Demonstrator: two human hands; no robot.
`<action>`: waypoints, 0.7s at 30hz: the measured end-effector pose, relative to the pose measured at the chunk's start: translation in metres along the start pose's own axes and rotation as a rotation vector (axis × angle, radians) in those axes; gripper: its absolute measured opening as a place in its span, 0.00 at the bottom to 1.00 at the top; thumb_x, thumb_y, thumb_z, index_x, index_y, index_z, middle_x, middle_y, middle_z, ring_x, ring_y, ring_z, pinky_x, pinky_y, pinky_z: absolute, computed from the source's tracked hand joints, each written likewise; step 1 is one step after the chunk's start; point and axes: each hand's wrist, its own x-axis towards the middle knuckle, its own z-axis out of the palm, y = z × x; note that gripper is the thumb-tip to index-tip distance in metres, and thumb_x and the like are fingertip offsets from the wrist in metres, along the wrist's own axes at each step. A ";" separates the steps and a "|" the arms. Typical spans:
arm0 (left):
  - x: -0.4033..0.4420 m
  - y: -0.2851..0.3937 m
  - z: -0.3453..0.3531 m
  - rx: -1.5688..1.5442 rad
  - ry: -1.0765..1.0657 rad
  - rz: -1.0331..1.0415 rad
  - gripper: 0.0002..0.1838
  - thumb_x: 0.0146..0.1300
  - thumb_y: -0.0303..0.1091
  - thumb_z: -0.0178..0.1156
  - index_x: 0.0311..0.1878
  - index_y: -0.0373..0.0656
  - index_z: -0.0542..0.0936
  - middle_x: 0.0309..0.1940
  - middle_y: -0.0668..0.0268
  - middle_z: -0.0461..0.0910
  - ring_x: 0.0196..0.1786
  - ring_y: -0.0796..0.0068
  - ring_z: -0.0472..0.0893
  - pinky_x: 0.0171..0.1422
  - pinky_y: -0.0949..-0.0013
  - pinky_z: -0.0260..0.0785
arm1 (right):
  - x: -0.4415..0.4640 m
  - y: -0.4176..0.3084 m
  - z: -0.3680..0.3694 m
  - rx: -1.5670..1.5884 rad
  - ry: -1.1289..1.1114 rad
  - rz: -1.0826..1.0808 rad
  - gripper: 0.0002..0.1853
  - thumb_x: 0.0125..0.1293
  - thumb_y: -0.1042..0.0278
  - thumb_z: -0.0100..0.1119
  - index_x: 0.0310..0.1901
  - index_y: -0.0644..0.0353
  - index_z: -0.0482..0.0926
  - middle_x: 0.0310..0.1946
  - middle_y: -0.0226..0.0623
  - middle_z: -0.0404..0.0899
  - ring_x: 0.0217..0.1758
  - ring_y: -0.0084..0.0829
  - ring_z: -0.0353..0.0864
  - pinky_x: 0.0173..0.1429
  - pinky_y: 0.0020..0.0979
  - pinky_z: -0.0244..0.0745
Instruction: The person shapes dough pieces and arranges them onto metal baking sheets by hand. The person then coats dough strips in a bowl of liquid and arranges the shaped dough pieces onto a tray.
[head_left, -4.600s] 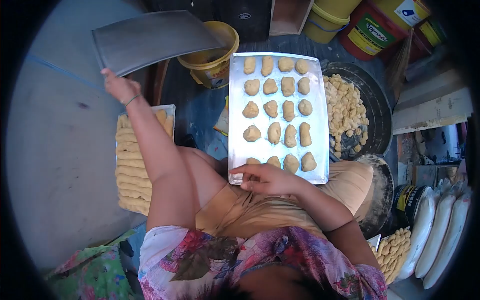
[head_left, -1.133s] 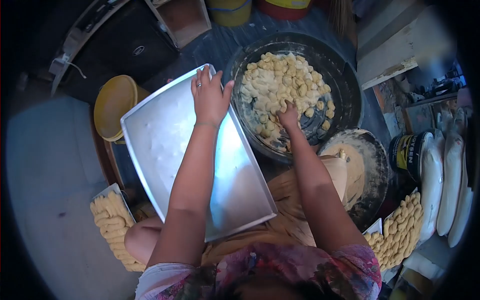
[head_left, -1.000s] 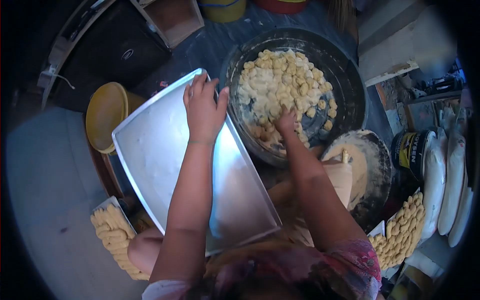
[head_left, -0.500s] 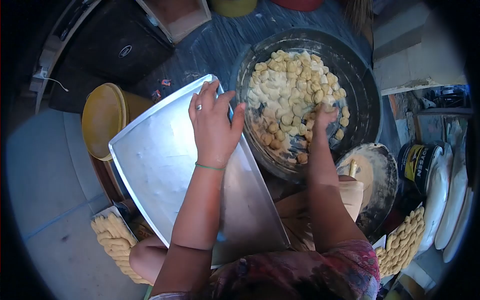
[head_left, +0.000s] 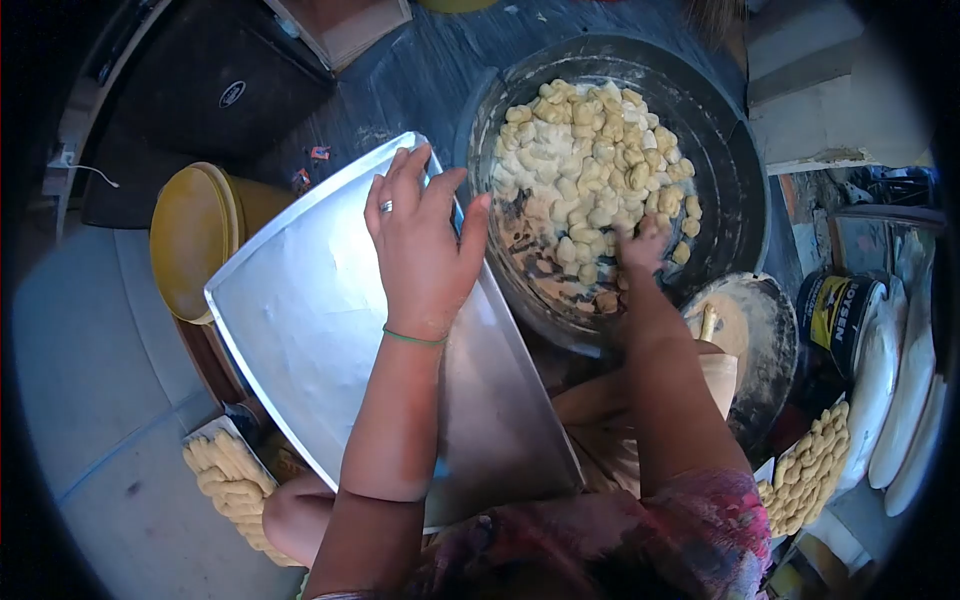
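Note:
A bare metal tray [head_left: 310, 300] lies tilted across my lap. My left hand [head_left: 422, 235] rests on its upper right edge, fingers spread, with a ring and a green band at the wrist. Right of the tray is a wide black basin [head_left: 715, 150] holding a floury heap of dough pieces [head_left: 600, 150]. My right hand [head_left: 643, 248] reaches into the basin at the lower right of the heap, touching dough pieces; its fingertips are blurred and partly hidden among them.
A yellow bucket [head_left: 190, 240] stands left of the tray. Shaped dough fills a tray [head_left: 230, 480] at lower left and another [head_left: 808, 465] at lower right. A floury bowl [head_left: 765, 340], a paint can [head_left: 838, 315] and long plastic-wrapped packs [head_left: 868, 410] are at right.
The tray full of dough pieces seen earliest is out of view, and a bare tray lies on my lap. My right hand moved rightward in the basin, and dough pieces shifted away from its lower left.

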 end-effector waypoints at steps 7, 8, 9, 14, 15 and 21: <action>0.003 0.004 0.002 0.045 -0.014 -0.004 0.18 0.62 0.46 0.64 0.48 0.43 0.83 0.62 0.54 0.72 0.68 0.49 0.66 0.73 0.51 0.51 | -0.049 -0.064 0.049 0.105 -0.100 0.062 0.55 0.55 0.27 0.59 0.78 0.38 0.42 0.74 0.72 0.34 0.77 0.69 0.37 0.71 0.74 0.35; 0.002 0.003 0.002 0.049 -0.016 -0.004 0.18 0.62 0.46 0.64 0.48 0.44 0.83 0.62 0.54 0.72 0.68 0.50 0.66 0.73 0.52 0.51 | -0.084 -0.081 0.050 -0.096 -0.126 -0.102 0.54 0.54 0.28 0.60 0.78 0.33 0.44 0.74 0.70 0.35 0.78 0.67 0.34 0.72 0.73 0.35; 0.002 0.003 0.003 0.052 -0.020 -0.004 0.18 0.62 0.46 0.64 0.48 0.44 0.83 0.62 0.54 0.72 0.68 0.50 0.66 0.73 0.52 0.51 | -0.099 -0.088 0.059 -0.154 -0.231 -0.216 0.51 0.54 0.28 0.60 0.77 0.28 0.46 0.75 0.67 0.33 0.80 0.62 0.30 0.69 0.77 0.31; 0.004 0.002 0.002 0.033 -0.006 0.007 0.18 0.62 0.45 0.64 0.48 0.43 0.83 0.61 0.54 0.73 0.67 0.50 0.67 0.72 0.52 0.51 | -0.064 -0.032 0.015 -0.490 -0.376 -0.667 0.43 0.60 0.33 0.57 0.75 0.19 0.49 0.79 0.51 0.28 0.82 0.50 0.24 0.68 0.80 0.28; 0.004 0.001 0.002 0.025 -0.003 0.013 0.18 0.62 0.45 0.64 0.48 0.43 0.83 0.61 0.54 0.73 0.67 0.50 0.67 0.72 0.52 0.51 | -0.051 -0.012 0.008 -0.533 -0.364 -0.664 0.41 0.62 0.36 0.56 0.75 0.19 0.50 0.80 0.48 0.32 0.83 0.48 0.26 0.68 0.80 0.30; 0.003 -0.001 0.004 0.023 0.013 0.012 0.17 0.60 0.45 0.65 0.47 0.44 0.84 0.61 0.54 0.72 0.66 0.51 0.68 0.72 0.52 0.52 | -0.042 -0.008 0.041 -0.015 0.016 0.037 0.42 0.59 0.61 0.63 0.74 0.32 0.56 0.79 0.45 0.39 0.79 0.52 0.46 0.72 0.57 0.57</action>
